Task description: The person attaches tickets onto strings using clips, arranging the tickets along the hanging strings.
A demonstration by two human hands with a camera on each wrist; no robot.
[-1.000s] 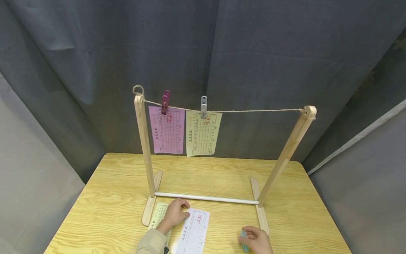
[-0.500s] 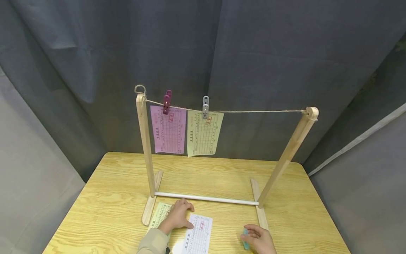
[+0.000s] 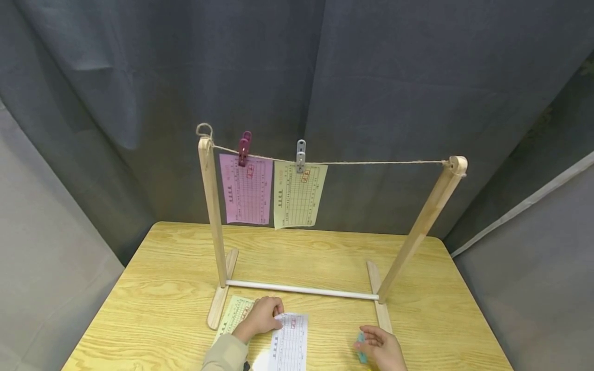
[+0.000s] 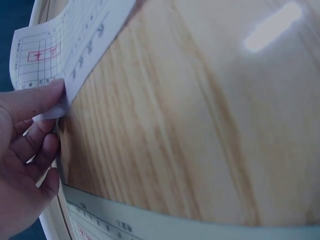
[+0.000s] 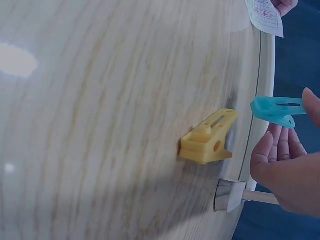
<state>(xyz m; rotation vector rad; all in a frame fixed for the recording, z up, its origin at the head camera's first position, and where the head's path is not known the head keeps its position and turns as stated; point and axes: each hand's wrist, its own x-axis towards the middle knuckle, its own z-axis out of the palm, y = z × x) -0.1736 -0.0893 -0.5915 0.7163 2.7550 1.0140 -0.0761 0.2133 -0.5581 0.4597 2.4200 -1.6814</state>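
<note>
Between thumb and fingers, my left hand pinches the upper left corner of a white printed slip. In the left wrist view the slip bends up at that corner. A pale yellow slip lies on the table, partly under the left forearm. Lower right in the head view, my right hand holds a teal clothespin above the table. The right wrist view shows the thumb on the handle end of this teal clothespin. A yellow clothespin rests on the table near that hand.
A wooden stand with a string spans the table. A purple clothespin holds a pink slip on the string. Beside it, a grey clothespin holds a yellow slip. A white rod joins the stand's feet.
The white slip has shifted slightly and turned straighter. My left hand's fingers have closed on its corner after a looser spread half a second ago. The right hand, holding the teal clothespin, has barely moved.
</note>
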